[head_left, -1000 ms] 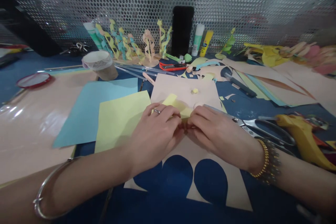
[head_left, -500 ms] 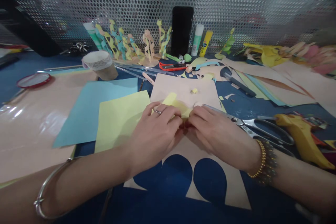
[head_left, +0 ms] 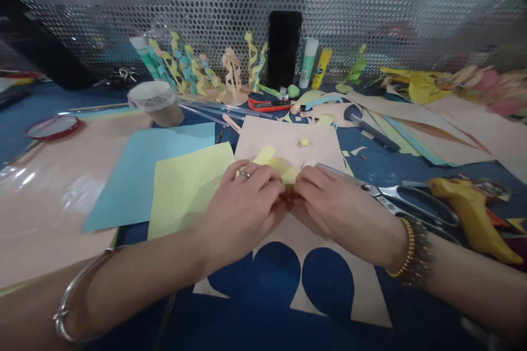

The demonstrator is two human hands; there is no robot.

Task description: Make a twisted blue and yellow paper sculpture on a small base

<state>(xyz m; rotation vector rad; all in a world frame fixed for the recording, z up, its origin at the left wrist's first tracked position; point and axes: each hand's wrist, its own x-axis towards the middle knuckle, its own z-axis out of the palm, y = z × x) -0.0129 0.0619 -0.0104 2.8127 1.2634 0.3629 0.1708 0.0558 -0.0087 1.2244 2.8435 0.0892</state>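
Both hands meet over a pale pink paper sheet (head_left: 288, 137) with round holes cut in its near part. My left hand (head_left: 251, 203), a ring on one finger, is closed in a pinch on a pale yellow paper strip (head_left: 284, 166). From the other side my right hand (head_left: 329, 197) pinches the same strip, its fingertips close to the left ones. The strip's lower edge is hidden by the fingers. Beyond them a small rolled yellow paper piece (head_left: 303, 143) lies on the pink sheet. Scissors (head_left: 395, 197) lie beside my right hand, blades partly under it.
Yellow paper (head_left: 185, 181) and blue paper (head_left: 135, 170) lie at the left, near a paper cup (head_left: 158, 104). A phone (head_left: 284, 49), glue sticks (head_left: 309, 63) and spiral paper flowers (head_left: 197, 68) stand at the back. A red utility knife (head_left: 269, 105) and a yellow glue gun (head_left: 473, 219) lie around.
The hands keep the same pinch on the yellow strip with barely any movement. The whole view has shifted very slightly.
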